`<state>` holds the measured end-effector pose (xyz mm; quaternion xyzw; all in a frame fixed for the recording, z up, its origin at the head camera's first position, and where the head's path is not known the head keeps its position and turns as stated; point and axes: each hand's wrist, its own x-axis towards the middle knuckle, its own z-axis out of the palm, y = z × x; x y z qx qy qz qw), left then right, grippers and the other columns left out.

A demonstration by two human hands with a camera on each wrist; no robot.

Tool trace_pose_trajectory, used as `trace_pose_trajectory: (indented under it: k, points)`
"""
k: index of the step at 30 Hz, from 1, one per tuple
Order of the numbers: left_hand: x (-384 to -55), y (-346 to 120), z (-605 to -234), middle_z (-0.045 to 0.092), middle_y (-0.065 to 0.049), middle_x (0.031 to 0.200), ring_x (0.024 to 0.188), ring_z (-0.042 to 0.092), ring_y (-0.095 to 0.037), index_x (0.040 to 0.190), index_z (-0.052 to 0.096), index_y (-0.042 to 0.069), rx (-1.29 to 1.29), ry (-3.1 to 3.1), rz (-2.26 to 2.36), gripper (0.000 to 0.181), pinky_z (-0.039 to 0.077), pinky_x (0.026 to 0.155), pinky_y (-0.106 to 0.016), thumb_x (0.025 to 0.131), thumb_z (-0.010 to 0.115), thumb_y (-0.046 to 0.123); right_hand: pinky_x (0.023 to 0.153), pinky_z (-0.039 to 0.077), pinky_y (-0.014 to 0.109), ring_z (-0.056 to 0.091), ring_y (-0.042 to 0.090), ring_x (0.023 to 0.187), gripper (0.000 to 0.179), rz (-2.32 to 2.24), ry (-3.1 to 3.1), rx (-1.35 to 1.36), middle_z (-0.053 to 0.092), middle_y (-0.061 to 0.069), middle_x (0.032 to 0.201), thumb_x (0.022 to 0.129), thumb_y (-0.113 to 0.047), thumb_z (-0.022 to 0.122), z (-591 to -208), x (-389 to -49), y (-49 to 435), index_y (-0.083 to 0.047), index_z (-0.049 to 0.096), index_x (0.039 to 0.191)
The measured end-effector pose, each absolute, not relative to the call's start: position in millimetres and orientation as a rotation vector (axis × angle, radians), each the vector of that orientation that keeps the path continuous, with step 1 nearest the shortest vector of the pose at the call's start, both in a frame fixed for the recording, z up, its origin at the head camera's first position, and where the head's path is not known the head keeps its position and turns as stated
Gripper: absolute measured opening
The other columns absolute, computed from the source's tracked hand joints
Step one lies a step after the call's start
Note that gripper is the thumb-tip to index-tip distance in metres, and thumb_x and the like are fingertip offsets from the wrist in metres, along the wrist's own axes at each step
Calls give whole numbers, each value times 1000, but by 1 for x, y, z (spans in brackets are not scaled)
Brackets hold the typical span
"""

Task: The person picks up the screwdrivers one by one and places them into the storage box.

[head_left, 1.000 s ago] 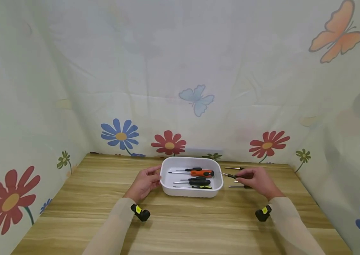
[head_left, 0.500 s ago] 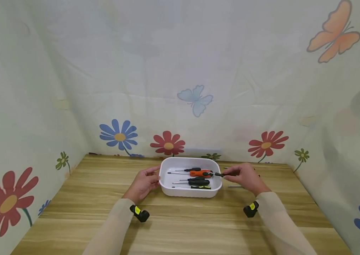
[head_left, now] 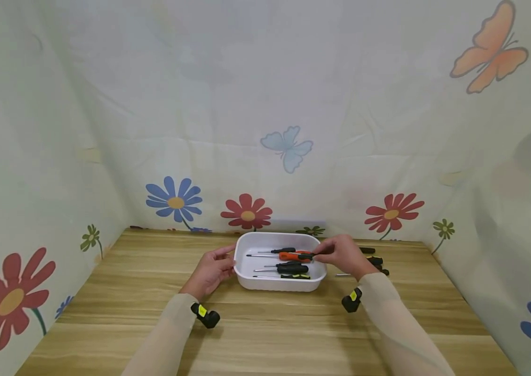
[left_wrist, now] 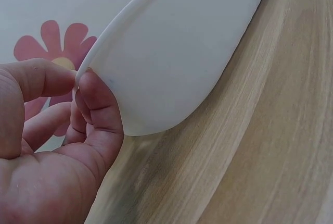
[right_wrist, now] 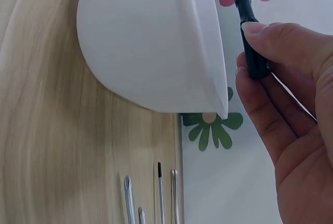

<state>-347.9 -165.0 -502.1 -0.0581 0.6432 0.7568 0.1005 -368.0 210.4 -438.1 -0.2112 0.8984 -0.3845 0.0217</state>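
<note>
A white plastic box (head_left: 276,283) stands on the table, with several screwdrivers lying in it. One of them has an orange handle (head_left: 287,256); the others have black handles, one with yellow marks (head_left: 296,276). My left hand (head_left: 210,270) pinches the box's left rim, thumb and fingertips at the edge in the left wrist view. Over the right end of the box, my right hand (head_left: 343,255) holds a small black-handled screwdriver (right_wrist: 254,52) between thumb and fingers. Its shaft points left, above the orange handle.
Right of the box lie several more screwdrivers (head_left: 374,260), partly hidden by the right hand; their metal shafts (right_wrist: 128,193) show in the right wrist view. Behind the wooden table (head_left: 275,334) hangs a flower-printed cloth (head_left: 209,156).
My right hand has moved left with the small screwdriver, from beside the box to over its right end. More handles now show on the table at right. The left hand stays at the rim.
</note>
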Motion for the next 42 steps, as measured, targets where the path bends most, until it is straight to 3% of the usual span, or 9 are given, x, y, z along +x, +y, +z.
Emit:
trace_pose_trajectory:
  k: [13, 29, 42]
  points:
    - [-346, -166, -503, 55, -19, 118, 85, 61, -19, 149, 54, 10, -166, 1899, 2248, 54, 59, 83, -31, 97, 60, -4, 69, 57, 29, 67, 9, 77, 5, -1087, 2772, -778, 78, 0, 87, 82, -11, 85, -444, -386, 195, -12, 82, 86]
    - [-346, -164, -500, 55, -21, 123, 86, 61, -19, 148, 56, 13, -202, 1905, 2232, 54, 58, 84, -30, 97, 61, -3, 71, 56, 27, 64, 6, 72, 9, -897, 2778, -822, 76, -3, 80, 78, -8, 88, -445, -401, 170, -12, 80, 77]
    - [-346, -165, -501, 56, -16, 114, 83, 61, -19, 148, 56, 11, -195, 1893, 2258, 54, 58, 82, -31, 96, 61, -5, 72, 55, 26, 63, 4, 71, 10, -801, 2789, -856, 76, -5, 77, 77, -9, 88, -452, -406, 159, -13, 80, 75]
